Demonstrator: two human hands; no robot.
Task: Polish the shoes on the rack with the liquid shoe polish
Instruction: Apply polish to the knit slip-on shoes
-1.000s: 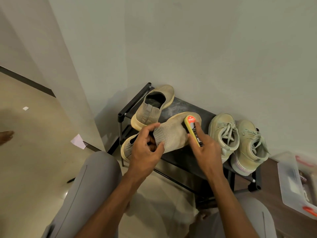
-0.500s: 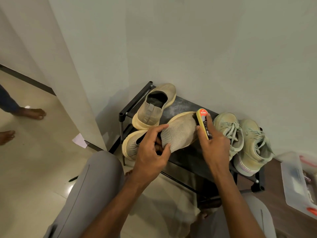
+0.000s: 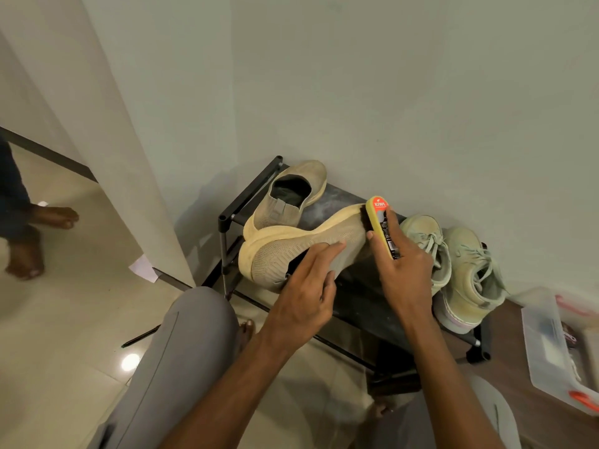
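My left hand (image 3: 303, 291) holds a beige knit slip-on shoe (image 3: 298, 246) with a pale yellow sole, tilted on its side over the black shoe rack (image 3: 356, 303); my fingers reach into its opening. My right hand (image 3: 403, 264) grips a yellow shoe brush (image 3: 382, 226) with an orange label, its dark bristles pressed against the shoe's toe. The matching slip-on (image 3: 291, 192) stands on the rack's back left. Two pale green lace-up sneakers (image 3: 453, 264) stand on the rack's right side.
A clear plastic box (image 3: 557, 348) with orange clips lies on the floor at the right. A wall stands close behind the rack. Another person's bare feet (image 3: 35, 241) are on the tiled floor at the far left. My grey-trousered knees fill the foreground.
The held shoe has turned so its yellow sole now faces up and left. The brush has moved along it to the toe end. The other person's feet have stepped further into view.
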